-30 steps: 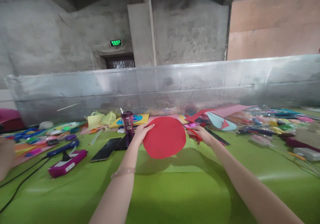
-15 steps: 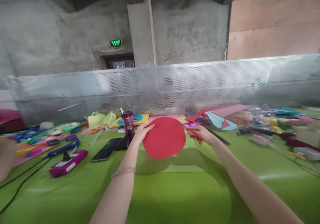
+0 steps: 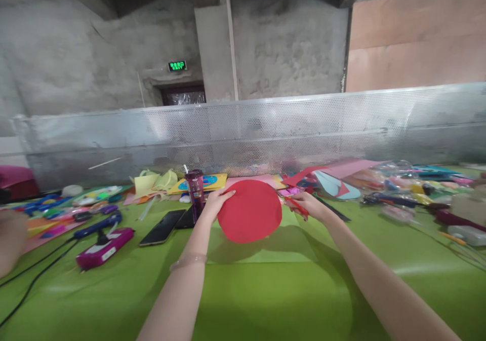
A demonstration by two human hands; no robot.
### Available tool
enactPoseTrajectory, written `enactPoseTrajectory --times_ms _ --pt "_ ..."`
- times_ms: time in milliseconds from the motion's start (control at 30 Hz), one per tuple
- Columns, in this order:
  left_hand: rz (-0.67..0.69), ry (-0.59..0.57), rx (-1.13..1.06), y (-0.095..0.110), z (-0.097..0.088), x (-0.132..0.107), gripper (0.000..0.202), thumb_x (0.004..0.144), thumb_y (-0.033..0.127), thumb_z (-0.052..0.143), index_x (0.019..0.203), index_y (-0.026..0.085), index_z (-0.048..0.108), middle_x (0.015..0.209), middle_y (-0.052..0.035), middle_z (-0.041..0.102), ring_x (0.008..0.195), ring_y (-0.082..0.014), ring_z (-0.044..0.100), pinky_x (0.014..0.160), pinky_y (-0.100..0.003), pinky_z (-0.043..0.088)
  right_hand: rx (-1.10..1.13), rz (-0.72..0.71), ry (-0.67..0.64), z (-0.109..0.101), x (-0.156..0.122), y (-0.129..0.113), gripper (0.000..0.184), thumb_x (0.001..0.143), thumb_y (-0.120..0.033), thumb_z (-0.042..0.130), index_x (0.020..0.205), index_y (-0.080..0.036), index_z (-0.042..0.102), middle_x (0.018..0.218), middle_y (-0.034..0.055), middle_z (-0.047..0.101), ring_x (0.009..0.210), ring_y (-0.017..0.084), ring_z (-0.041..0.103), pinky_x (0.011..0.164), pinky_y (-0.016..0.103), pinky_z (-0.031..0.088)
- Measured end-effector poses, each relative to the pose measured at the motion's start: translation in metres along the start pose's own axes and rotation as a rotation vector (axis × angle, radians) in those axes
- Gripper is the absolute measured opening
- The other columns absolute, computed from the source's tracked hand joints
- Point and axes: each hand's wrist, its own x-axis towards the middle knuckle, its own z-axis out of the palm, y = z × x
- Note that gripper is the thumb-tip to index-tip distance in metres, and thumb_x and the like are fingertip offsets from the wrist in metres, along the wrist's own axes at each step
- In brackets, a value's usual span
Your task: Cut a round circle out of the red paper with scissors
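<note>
My left hand pinches the left edge of a red paper disc and holds it tilted up above the green table cover. At the disc's right edge, my right hand grips red-handled scissors, whose blades point at the paper's rim. A light green sheet lies flat under the disc.
A purple tumbler and two dark phones sit left of my left hand. A magenta case with a black cable, blue tools and coloured paper scraps fill the left; bags and craft supplies crowd the right. A perforated metal barrier runs behind.
The view has shifted very slightly. Both hands, the disc and the scissors stay almost where they were.
</note>
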Motion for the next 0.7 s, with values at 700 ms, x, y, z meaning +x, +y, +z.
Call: enactPoseTrajectory --times_ms 700 --pt "0.005 0.356 -0.521 -0.013 -0.007 0.020 0.017 0.076 0.025 0.058 0.092 0.019 0.059 0.098 -0.0069 0.066 0.090 -0.0180 0.062 0.075 -0.028 0.051 0.042 0.093 0.076 0.007 0.008 0.011 0.048 0.070 -0.061 0.051 0.062 -0.014 0.054 0.042 -0.0026 0.046 0.036 0.008 0.045 0.037 0.021 0.039"
